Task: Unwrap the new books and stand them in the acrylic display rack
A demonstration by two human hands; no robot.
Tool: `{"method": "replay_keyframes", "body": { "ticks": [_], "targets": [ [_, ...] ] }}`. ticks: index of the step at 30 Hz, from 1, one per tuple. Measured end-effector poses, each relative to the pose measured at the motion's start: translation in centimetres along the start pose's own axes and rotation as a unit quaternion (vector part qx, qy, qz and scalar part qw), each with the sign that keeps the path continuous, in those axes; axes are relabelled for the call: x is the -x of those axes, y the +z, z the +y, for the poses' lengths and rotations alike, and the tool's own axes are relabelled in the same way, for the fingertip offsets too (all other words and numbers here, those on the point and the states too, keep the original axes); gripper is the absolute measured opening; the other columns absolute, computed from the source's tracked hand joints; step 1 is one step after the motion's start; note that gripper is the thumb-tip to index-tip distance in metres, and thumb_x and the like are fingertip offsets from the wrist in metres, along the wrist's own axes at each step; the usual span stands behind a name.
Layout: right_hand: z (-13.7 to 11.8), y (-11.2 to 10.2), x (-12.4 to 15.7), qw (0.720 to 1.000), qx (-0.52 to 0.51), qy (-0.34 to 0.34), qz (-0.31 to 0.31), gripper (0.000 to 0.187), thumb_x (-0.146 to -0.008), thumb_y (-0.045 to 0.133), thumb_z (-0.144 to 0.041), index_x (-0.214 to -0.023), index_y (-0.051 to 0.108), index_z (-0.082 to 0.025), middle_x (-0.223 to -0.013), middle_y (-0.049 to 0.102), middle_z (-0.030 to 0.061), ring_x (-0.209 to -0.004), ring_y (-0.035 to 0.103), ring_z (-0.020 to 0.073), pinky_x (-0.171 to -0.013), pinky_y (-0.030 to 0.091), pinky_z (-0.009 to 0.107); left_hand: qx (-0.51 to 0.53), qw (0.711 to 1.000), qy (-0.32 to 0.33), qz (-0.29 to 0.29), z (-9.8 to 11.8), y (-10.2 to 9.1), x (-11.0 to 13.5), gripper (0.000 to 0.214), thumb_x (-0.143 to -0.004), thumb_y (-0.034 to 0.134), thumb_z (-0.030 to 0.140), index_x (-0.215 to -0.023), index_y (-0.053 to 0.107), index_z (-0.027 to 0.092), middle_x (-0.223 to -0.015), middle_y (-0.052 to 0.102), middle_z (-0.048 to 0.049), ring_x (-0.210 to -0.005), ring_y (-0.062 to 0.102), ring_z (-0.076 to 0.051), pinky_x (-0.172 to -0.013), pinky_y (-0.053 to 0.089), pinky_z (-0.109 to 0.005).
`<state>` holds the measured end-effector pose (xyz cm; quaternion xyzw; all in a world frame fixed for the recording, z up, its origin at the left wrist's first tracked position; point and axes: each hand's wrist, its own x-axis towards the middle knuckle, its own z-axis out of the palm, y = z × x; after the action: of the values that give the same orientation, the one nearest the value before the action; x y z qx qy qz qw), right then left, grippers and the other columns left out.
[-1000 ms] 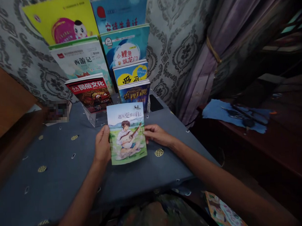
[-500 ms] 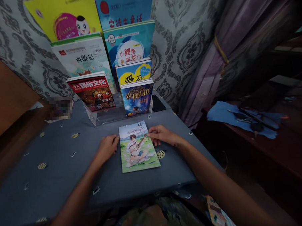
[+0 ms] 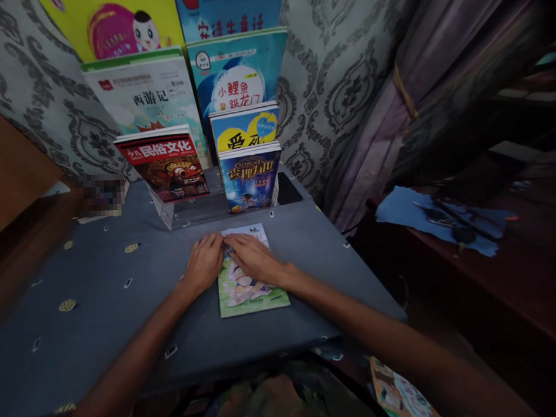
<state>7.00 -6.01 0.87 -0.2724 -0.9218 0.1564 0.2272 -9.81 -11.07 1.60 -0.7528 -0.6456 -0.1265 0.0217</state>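
Observation:
A thin book (image 3: 252,299) lies face up on the cloth-covered table (image 3: 172,324), its pale blue and green cover partly hidden by my hands. My right hand (image 3: 252,257) rests flat across the upper half of the cover, fingers stretched out to the book's left edge. Right beside those fingertips, my left hand (image 3: 205,259) lies palm down over the upper left edge, its fingers extended and touching or nearly touching the right ones. Neither hand appears to grip the book.
Behind the book, a clear stand (image 3: 168,216) holds several upright books, among them a red-topped magazine (image 3: 170,167) and a dark blue book (image 3: 250,179). A black phone-like slab (image 3: 289,189) lies right of it. Blue cloth (image 3: 398,212) with tools lies on a dark surface at right.
My right hand has left the book's right edge and slid left across the cover. My left hand has moved slightly up and right, opening out onto the left edge. The view shifted slightly.

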Motion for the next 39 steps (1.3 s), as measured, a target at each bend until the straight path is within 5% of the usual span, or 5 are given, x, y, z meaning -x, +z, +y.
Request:
{"method": "replay_keyframes", "body": {
  "ticks": [5,14,22,28,39],
  "targets": [
    [0.4,1.5,-0.3,0.999,0.032,-0.005,-0.031,0.041,-0.098,0.046,-0.017,-0.139,0.052,-0.012,-0.147,0.055,0.0180,-0.142,0.045,0.0259,-0.119,0.034,0.049,-0.014,1.000,0.005,0.015,-0.3,0.5,0.1,0.029,-0.099,0.042,0.017,-0.120,0.060,0.016,-0.129,0.066,-0.0138,-0.115,0.062,-0.027,-0.093,0.048,-0.041],
    [4.6,-1.2,2.1,0.994,0.065,0.084,0.027,0.036,-0.099,0.046,-0.023,-0.131,0.061,-0.014,-0.139,0.062,0.0174,-0.134,0.054,0.0293,-0.115,0.038,0.054,-0.022,1.000,0.013,0.013,-0.5,0.5,0.2,0.029,-0.100,0.041,0.016,-0.120,0.061,0.015,-0.134,0.064,-0.0145,-0.117,0.062,-0.026,-0.095,0.047,-0.042],
    [6.9,-1.4,2.2,0.987,-0.093,0.112,0.063,0.037,-0.095,0.048,-0.019,-0.128,0.064,-0.019,-0.132,0.068,0.0098,-0.124,0.062,0.0255,-0.108,0.046,0.045,-0.050,0.998,0.018,-0.035,-0.1,-0.8,-0.4,0.029,-0.100,0.040,0.019,-0.117,0.063,0.016,-0.129,0.065,-0.0143,-0.115,0.061,-0.028,-0.095,0.046,-0.044],
    [9.6,-1.4,1.8,0.938,-0.304,0.133,0.101,0.037,-0.096,0.046,-0.021,-0.130,0.061,-0.019,-0.119,0.075,0.0079,-0.117,0.067,0.0214,-0.103,0.050,0.042,-0.036,0.993,0.088,-0.069,0.5,-0.6,-2.1,0.033,-0.099,0.039,0.014,-0.124,0.060,0.017,-0.132,0.064,-0.0122,-0.120,0.057,-0.026,-0.100,0.043,-0.042],
    [10.1,-1.4,1.4,0.922,-0.349,0.125,0.109,0.033,-0.097,0.047,-0.026,-0.126,0.061,-0.019,-0.116,0.075,0.0093,-0.114,0.068,0.0237,-0.103,0.050,0.045,-0.029,0.987,0.134,-0.079,2.2,-0.4,-5.2,0.031,-0.099,0.039,0.018,-0.118,0.064,0.015,-0.112,0.065,-0.0127,-0.106,0.056,-0.028,-0.091,0.046,-0.042]
  ]
}}
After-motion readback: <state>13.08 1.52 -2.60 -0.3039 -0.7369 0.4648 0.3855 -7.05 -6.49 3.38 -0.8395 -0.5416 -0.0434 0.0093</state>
